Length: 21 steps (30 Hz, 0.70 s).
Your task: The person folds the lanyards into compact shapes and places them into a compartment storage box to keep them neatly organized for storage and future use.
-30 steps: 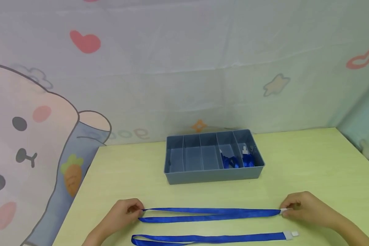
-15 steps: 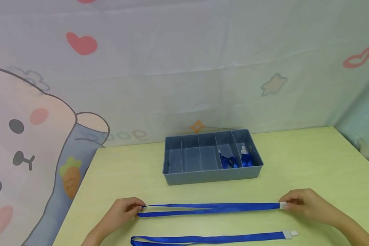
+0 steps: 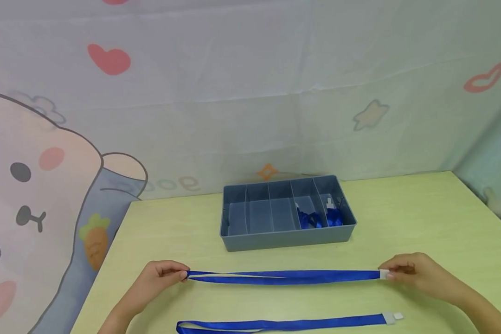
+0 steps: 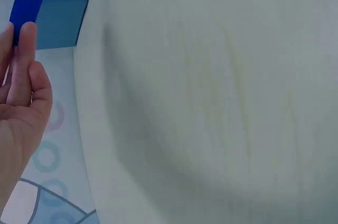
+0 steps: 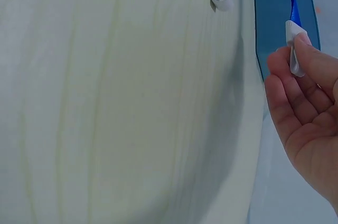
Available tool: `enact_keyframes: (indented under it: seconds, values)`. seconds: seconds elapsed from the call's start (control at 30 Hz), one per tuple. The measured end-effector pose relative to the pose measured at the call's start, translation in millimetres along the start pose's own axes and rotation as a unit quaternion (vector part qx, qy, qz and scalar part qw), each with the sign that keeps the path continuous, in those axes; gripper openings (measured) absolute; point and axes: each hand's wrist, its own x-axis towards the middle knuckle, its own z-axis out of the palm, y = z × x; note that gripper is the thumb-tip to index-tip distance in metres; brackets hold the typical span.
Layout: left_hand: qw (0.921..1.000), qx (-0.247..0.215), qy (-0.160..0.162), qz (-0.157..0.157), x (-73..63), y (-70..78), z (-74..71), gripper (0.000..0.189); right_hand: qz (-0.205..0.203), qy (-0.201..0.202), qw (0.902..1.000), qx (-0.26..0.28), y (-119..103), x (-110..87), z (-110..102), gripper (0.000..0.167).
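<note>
A blue lanyard [image 3: 300, 277] is stretched sideways between both hands, slightly above the table. The left hand [image 3: 156, 280] pinches its looped end; in the left wrist view the strap [image 4: 29, 2] rises from between thumb and fingers. At the other end, the right hand [image 3: 421, 278] pinches the white plastic clip [image 3: 384, 274], whose hooked tip [image 5: 297, 63] shows between the fingers in the right wrist view. Nearer the front, a second blue lanyard [image 3: 317, 323] lies flat on the table, its white clip [image 3: 390, 317] pointing right.
Behind the hands stands a grey-blue tray [image 3: 288, 239] with several compartments. Bundled blue lanyards [image 3: 311, 220] lie in its two rightmost compartments. A pale yellow table [image 3: 409, 218] lies beneath, backed by a printed cloth [image 3: 234, 93].
Both hands have lifted the held lanyard off the table and shifted it slightly farther back. The left hand has drawn the loop's two strands closer together. The second lanyard stays in place.
</note>
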Motion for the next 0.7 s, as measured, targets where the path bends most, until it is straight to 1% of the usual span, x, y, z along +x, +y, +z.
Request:
enact_keyframes:
  seconds: [0.07, 0.17, 0.23, 0.3, 0.47, 0.6, 0.7]
  values:
    - [0.9998, -0.018, -0.001, 0.006, -1.0, 2.4, -2.5, 0.036, 0.003, -0.002, 1.0000, 0.005, -0.1, 0.3, 0.1, 0.014]
    - [0.9988, -0.048, -0.005, 0.003, -2.6, 6.4, -5.2, 0.040, 0.001, -0.002, 0.9999, 0.013, -0.5, 0.2, -0.5, 0.015]
    - [0.9984, -0.056, -0.006, 0.009, -3.1, 8.3, -5.6, 0.041, -0.005, 0.003, 0.9999, 0.014, -0.7, 0.4, -0.8, 0.015]
    - [0.9986, -0.050, 0.005, 0.014, -2.5, 8.9, -5.5, 0.039, -0.002, 0.002, 0.9998, 0.022, -0.9, 0.9, -1.5, 0.015]
    - [0.9985, -0.026, 0.029, 0.039, 0.3, 8.5, -4.8, 0.030, 0.019, -0.010, 0.9988, 0.045, -2.4, 3.1, -2.8, 0.018]
    - [0.9986, -0.015, 0.037, 0.035, 0.4, 8.8, -4.0, 0.027, 0.035, -0.012, 0.9984, 0.043, -5.0, 4.7, -4.4, 0.020]
    - [0.9983, 0.001, 0.053, 0.023, -0.2, 11.1, -2.8, 0.026, 0.077, -0.004, 0.9957, 0.052, -7.8, 4.9, -7.1, 0.024]
